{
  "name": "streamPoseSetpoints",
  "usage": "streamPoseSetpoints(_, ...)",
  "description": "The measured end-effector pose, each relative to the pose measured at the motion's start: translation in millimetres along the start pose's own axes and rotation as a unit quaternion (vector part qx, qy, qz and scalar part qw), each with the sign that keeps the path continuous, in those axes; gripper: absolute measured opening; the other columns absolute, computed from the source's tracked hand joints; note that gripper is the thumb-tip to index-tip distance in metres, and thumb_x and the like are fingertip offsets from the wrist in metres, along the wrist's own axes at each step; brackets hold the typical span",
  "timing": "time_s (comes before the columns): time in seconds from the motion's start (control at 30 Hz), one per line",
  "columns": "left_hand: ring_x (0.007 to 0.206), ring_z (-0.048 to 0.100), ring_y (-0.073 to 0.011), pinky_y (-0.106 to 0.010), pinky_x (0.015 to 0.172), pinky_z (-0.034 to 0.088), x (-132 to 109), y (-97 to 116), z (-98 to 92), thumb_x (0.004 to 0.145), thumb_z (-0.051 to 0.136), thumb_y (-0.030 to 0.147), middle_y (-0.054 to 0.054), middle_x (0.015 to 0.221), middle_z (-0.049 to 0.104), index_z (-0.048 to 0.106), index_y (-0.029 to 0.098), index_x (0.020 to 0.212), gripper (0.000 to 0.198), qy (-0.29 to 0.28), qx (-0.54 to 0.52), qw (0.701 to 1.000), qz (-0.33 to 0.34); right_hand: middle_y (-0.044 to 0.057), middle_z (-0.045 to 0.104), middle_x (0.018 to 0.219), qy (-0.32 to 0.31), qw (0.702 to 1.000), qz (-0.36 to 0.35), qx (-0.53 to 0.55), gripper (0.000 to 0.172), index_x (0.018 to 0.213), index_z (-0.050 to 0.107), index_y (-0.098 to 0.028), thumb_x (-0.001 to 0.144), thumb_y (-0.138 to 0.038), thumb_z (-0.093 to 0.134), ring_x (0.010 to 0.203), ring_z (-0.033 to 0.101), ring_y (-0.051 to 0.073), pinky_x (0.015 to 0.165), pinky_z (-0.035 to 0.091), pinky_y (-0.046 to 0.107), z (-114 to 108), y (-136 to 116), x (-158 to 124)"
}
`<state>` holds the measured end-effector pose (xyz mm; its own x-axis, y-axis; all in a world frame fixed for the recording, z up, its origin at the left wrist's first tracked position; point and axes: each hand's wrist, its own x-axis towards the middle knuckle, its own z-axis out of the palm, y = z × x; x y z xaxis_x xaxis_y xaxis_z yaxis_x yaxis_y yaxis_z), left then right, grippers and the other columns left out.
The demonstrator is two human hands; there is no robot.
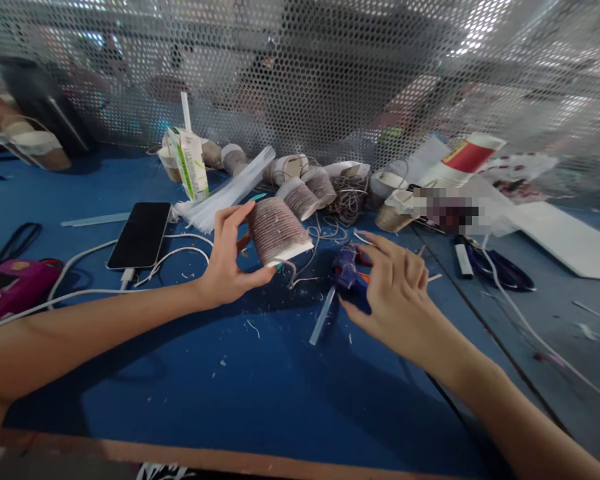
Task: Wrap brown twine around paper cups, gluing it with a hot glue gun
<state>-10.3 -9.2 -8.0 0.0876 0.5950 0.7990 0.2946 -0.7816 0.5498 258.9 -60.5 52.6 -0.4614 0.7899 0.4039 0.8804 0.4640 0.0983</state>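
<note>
In my left hand [230, 257] is a paper cup wrapped in brownish-grey cord [280, 230], held tilted above the table between thumb and fingers. A loose cord end hangs from its white rim. My right hand [395, 287] has its thumb and fingers apart around a dark blue glue gun [349, 267]. Whether the fingertips touch it is hard to make out. A translucent glue stick [323, 317] juts from the glue gun towards me.
Behind are several cord-wrapped cups [297, 199], a cord tangle [349, 199], a bundle of glue sticks [230, 193] and a drink carton [191, 163]. A phone [140, 235] on a white cable and a magenta glue gun [20, 283] lie left. A perforated metal panel [300, 80] stands behind.
</note>
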Motion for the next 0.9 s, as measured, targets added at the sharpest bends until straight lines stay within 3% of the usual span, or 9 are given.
streamPoseSetpoints(0.1,0.119,0.048,-0.0263,-0.039,0.086,0.061,-2.1,-2.7,0.6,0.079,0.072,0.051,-0.009,0.134,0.034,0.029,0.035,0.147,0.082,0.003,-0.031,0.999,-0.007,0.021,0.042,0.145,-0.007,0.980,-0.063,0.187,0.034,0.111,0.036,-0.022,0.084,-0.016,0.054,0.131,0.047,0.035,0.099,0.047,0.053,-10.0,-19.7,-4.3)
streamPoseSetpoints(0.2,0.119,0.047,-0.0254,-0.038,0.087,0.060,-3.6,-4.5,1.1,0.076,0.074,0.056,-0.009,0.133,0.031,0.029,0.036,0.147,0.087,-0.009,-0.064,0.998,0.001,0.015,0.052,0.137,-0.025,0.935,-0.067,0.349,0.026,0.092,0.031,-0.027,0.085,-0.016,0.054,0.128,0.051,0.028,0.091,0.052,0.043,-8.2,-31.2,-1.9)
streamPoseSetpoints(0.3,0.121,0.045,-0.0256,-0.038,0.087,0.061,-3.8,-5.8,1.7,0.074,0.074,0.060,-0.008,0.131,0.031,0.029,0.036,0.148,0.090,-0.031,-0.094,0.995,0.019,0.014,0.057,0.130,-0.086,0.890,-0.051,0.445,0.026,0.100,0.038,-0.026,0.086,-0.025,0.060,0.113,0.059,0.026,0.077,0.054,0.037,0.4,-36.9,3.2)
streamPoseSetpoints(0.4,0.124,0.043,-0.0272,-0.040,0.088,0.062,-2.9,-5.7,2.3,0.074,0.075,0.059,-0.009,0.130,0.031,0.029,0.035,0.149,0.091,-0.042,-0.092,0.994,0.030,0.008,0.063,0.108,-0.129,0.818,-0.045,0.559,0.024,0.096,0.040,-0.025,0.087,-0.026,0.062,0.099,0.063,0.022,0.078,0.054,0.038,5.1,-41.4,3.9)
streamPoseSetpoints(0.5,0.125,0.042,-0.0280,-0.043,0.089,0.062,-1.0,-3.1,2.3,0.074,0.076,0.055,-0.010,0.130,0.032,0.030,0.033,0.148,0.090,-0.047,-0.072,0.996,0.031,-0.002,0.056,0.081,-0.101,0.741,-0.018,0.663,0.028,0.081,0.033,-0.025,0.093,-0.027,0.059,0.073,0.061,0.013,0.067,0.054,0.032,3.1,-43.3,0.1)
streamPoseSetpoints(0.6,0.125,0.043,-0.0280,-0.044,0.090,0.062,0.9,0.3,1.0,0.076,0.076,0.048,-0.010,0.130,0.033,0.031,0.032,0.148,0.086,-0.070,-0.061,0.995,0.024,-0.006,0.050,0.068,-0.021,0.733,0.021,0.679,0.031,0.075,0.035,-0.024,0.095,-0.026,0.058,0.052,0.051,0.007,0.051,0.047,0.026,-2.1,-39.6,-2.2)
streamPoseSetpoints(0.73,0.125,0.043,-0.0298,-0.040,0.085,0.063,2.1,2.0,-2.0,0.075,0.076,0.042,-0.012,0.132,0.035,0.030,0.031,0.148,0.087,-0.101,-0.056,0.993,0.025,-0.008,0.052,0.063,0.081,0.729,0.049,0.678,0.030,0.073,0.039,-0.023,0.093,-0.020,0.062,0.045,0.054,0.007,0.049,0.050,0.027,-9.3,-30.3,0.9)
streamPoseSetpoints(0.9,0.123,0.044,-0.0289,-0.041,0.087,0.063,3.0,2.6,-4.2,0.075,0.075,0.043,-0.012,0.131,0.034,0.031,0.031,0.147,0.085,-0.133,-0.089,0.987,0.024,-0.007,0.054,0.065,0.128,0.723,0.079,0.674,0.030,0.072,0.042,-0.023,0.090,-0.020,0.066,0.045,0.057,0.009,0.041,0.049,0.027,-16.9,-23.7,7.4)
